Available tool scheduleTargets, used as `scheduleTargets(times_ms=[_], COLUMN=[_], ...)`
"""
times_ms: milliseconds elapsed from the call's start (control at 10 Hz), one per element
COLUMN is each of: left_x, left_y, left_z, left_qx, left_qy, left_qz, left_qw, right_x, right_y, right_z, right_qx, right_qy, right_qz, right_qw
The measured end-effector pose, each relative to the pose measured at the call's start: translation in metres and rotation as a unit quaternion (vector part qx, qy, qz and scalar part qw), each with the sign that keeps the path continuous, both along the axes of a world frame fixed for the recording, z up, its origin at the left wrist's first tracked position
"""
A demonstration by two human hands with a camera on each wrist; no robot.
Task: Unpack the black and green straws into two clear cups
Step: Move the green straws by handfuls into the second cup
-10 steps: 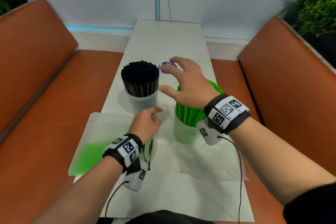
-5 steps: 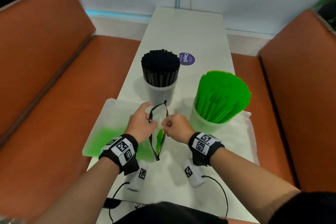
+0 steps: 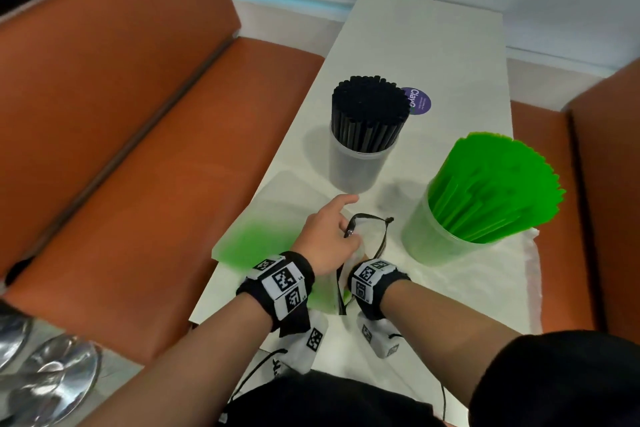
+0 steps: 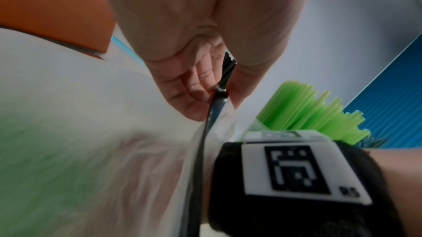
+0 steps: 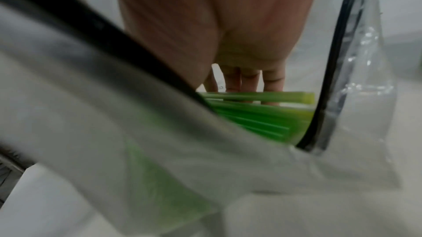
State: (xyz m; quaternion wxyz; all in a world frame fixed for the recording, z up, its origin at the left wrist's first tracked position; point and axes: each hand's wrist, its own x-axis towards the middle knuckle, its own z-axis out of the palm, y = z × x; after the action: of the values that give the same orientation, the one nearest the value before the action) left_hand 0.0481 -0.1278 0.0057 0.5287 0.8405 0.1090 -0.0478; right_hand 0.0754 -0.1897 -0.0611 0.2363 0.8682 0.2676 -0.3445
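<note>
Black straws [image 3: 367, 111] stand packed in a clear cup [image 3: 356, 170] mid-table. To their right, green straws [image 3: 491, 184] fan out of a second clear cup [image 3: 429, 243]. In front lies a clear zip bag [image 3: 273, 218] with more green straws [image 5: 255, 116] inside. My left hand [image 3: 346, 230] pinches the bag's black zip rim [image 4: 219, 96] and holds the mouth up. My right hand [image 5: 245, 85] is inside the bag up to the wristband [image 3: 370, 282], its fingers extended onto the green straws; the fingertips are hidden behind them.
The narrow white table [image 3: 433, 38] runs away from me between two orange benches [image 3: 138, 114], [image 3: 609, 184]. A purple sticker [image 3: 417, 102] lies behind the black straws. A flat empty clear bag [image 3: 512, 288] lies under the green cup. Shiny metal shapes [image 3: 45, 374] show at lower left.
My right hand came down from over the green cup to the bag's mouth, then slid inside the bag. My left hand has kept its hold on the zip rim.
</note>
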Motion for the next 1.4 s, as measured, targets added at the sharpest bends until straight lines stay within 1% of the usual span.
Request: scheduleTargets(times_ms=[100, 200, 300, 400, 500, 600, 700, 800, 900, 1000, 1100, 1200, 1300, 1400], left_x=[-0.002, -0.003, -0.003, -0.004, -0.005, -0.006, -0.008, -0.01, -0.011, -0.011, -0.011, -0.01, -0.01, -0.009], left_y=[0.002, 0.002, 0.001, -0.001, -0.003, -0.005, -0.005, -0.004, -0.003, -0.004, -0.006, -0.006, -0.005, -0.005], left_z=[-0.001, -0.001, -0.002, -0.001, -0.001, -0.001, -0.003, -0.004, -0.005, -0.006, -0.006, -0.008, -0.009, -0.013], left_qx=[-0.004, -0.006, -0.008, -0.008, -0.007, -0.009, -0.01, -0.007, -0.003, -0.001, -0.01, -0.013, 0.0, 0.002], left_qy=[0.007, 0.009, 0.011, 0.011, 0.01, 0.005, -0.003, -0.012, -0.014, -0.013, -0.015, -0.012, -0.006, -0.011], left_qz=[0.004, 0.001, 0.0, -0.006, -0.011, -0.014, -0.019, -0.026, -0.025, -0.017, -0.009, -0.007, -0.009, 0.002], left_qw=[1.0, 1.0, 1.0, 1.0, 1.0, 1.0, 1.0, 1.0, 1.0, 1.0, 1.0, 1.0, 1.0, 1.0], right_x=[-0.008, -0.005, -0.011, -0.019, -0.012, 0.009, 0.026, 0.037, 0.037, 0.043, 0.045, 0.044, 0.045, 0.044], right_y=[-0.011, -0.005, 0.012, 0.015, 0.007, -0.024, -0.049, -0.065, -0.068, -0.062, -0.059, -0.063, -0.065, -0.067], right_z=[0.035, 0.027, 0.047, 0.039, 0.039, 0.028, 0.034, 0.052, 0.083, 0.085, 0.064, 0.054, 0.044, 0.042], right_qx=[0.107, -0.045, -0.234, -0.213, -0.219, 0.012, 0.247, 0.241, 0.24, 0.279, 0.348, 0.404, 0.392, 0.381], right_qy=[0.127, 0.066, -0.067, -0.152, -0.138, -0.072, 0.062, 0.105, 0.184, 0.211, 0.233, 0.342, 0.378, 0.378], right_qz=[-0.008, 0.182, 0.415, 0.212, 0.21, 0.129, -0.13, -0.202, -0.199, -0.215, -0.317, -0.408, -0.429, -0.421], right_qw=[0.986, 0.98, 0.877, 0.942, 0.943, 0.989, 0.958, 0.943, 0.932, 0.912, 0.851, 0.744, 0.721, 0.731])
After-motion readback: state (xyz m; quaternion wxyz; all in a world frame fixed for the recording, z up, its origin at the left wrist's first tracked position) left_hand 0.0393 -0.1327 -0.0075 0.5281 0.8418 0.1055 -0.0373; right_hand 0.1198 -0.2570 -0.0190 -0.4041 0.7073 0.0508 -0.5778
